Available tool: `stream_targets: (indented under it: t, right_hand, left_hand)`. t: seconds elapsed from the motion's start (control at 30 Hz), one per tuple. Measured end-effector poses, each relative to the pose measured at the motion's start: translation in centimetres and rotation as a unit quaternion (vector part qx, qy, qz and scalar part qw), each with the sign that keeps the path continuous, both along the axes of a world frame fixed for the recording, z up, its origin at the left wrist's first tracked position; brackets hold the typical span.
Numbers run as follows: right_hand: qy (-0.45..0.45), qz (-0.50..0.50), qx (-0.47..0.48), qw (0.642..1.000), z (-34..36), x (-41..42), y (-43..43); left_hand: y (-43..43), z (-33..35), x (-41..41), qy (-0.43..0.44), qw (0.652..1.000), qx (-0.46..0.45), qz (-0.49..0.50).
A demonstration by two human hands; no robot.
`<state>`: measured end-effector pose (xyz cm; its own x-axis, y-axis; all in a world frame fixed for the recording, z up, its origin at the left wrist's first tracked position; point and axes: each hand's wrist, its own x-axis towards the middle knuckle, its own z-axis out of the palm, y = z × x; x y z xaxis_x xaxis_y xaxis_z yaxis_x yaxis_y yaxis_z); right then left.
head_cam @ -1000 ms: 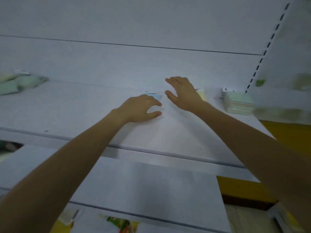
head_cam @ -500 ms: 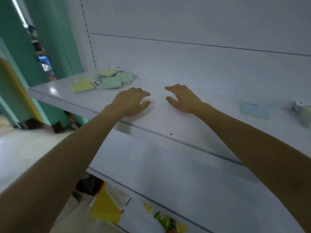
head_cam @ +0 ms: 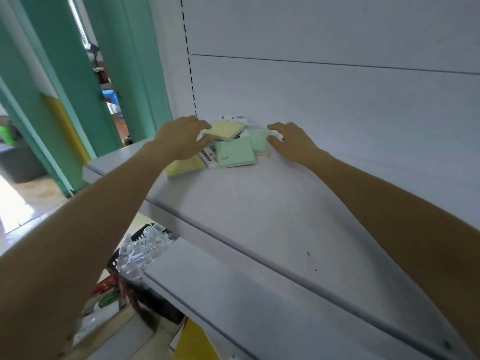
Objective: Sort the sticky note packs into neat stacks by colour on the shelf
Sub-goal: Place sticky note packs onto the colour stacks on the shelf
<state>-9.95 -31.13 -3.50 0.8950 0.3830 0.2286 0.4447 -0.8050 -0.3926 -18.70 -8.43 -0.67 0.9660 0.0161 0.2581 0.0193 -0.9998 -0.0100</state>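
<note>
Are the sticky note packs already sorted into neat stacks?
No, the yellow pack lies tilted over the green packs in a loose heap between the left hand and right hand.

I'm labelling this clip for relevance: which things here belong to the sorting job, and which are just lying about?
Job:
- yellow pack on top
- yellow pack at the front
- green pack
- second green pack
- shelf
- left hand
- right hand

Lying about:
- clutter below the shelf
- blue thing in the doorway

A loose heap of sticky note packs sits at the shelf's [head_cam: 259,203] back left corner: a tilted yellow pack [head_cam: 225,129] on top, green packs [head_cam: 235,152] beneath, another yellow pack [head_cam: 183,166] in front.
</note>
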Motion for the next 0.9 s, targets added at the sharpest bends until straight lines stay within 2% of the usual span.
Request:
stream_targets:
  t: [0.13,0.27,0.47,0.63,0.8,0.9]
  right_hand:
    - [0.014,-0.065,0.044,0.997,-0.4,2.6,2.3]
    - [0.066,-0.112,0.082,0.988,-0.5,3.4,3.3]
    - [0.134,-0.14,0.164,0.967,-0.5,2.6,3.8]
    - [0.105,-0.17,0.199,0.959,-0.3,1.2,4.4]
    - [0.058,-0.248,0.24,0.937,-0.5,-0.5,4.6]
    - [0.053,-0.283,0.254,0.923,-0.1,-1.5,4.4]
  left_hand:
    - [3.0,-0.6,3.8,0.012,0.999,-0.025,-0.02]
    - [4.2,-0.8,7.6,0.016,0.993,-0.109,-0.052]
    - [4.0,-0.6,11.0,0.092,0.968,-0.217,-0.091]
    - [5.4,-0.2,12.6,0.113,0.945,-0.281,-0.126]
    - [6.2,-0.3,12.6,0.15,0.901,-0.382,-0.144]
    - [6.8,-0.1,12.5,0.174,0.88,-0.412,-0.161]
